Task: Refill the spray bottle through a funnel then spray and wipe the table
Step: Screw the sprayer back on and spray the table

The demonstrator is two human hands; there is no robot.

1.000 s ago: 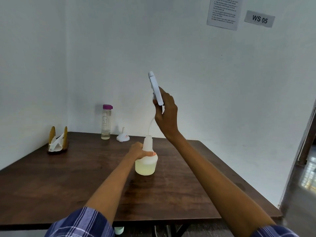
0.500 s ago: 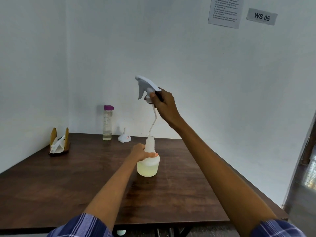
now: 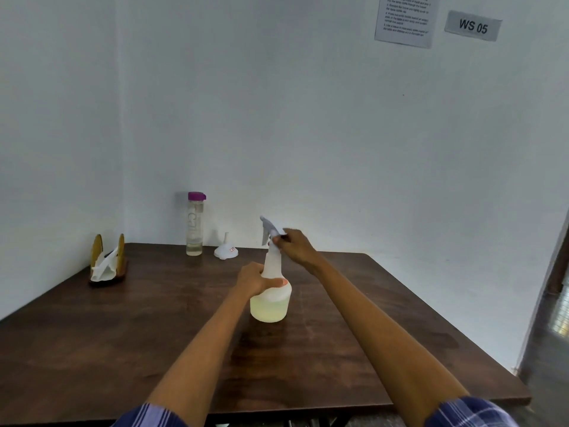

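A white spray bottle with pale yellow liquid in its base stands on the dark wooden table. My left hand grips it around the shoulder. My right hand holds the white spray head down on top of the bottle's neck. A white funnel lies mouth-down near the back wall. Beside it stands a clear bottle with a purple cap, holding a little liquid at the bottom.
A wooden napkin holder with white tissues sits at the table's far left. White walls close off the back and the left side. A printed sheet and a "WS 05" label hang on the wall. A doorway opens at right.
My right hand has come down from high above the bottle, bringing the spray head and its tube onto the neck. My left hand stayed on the bottle.
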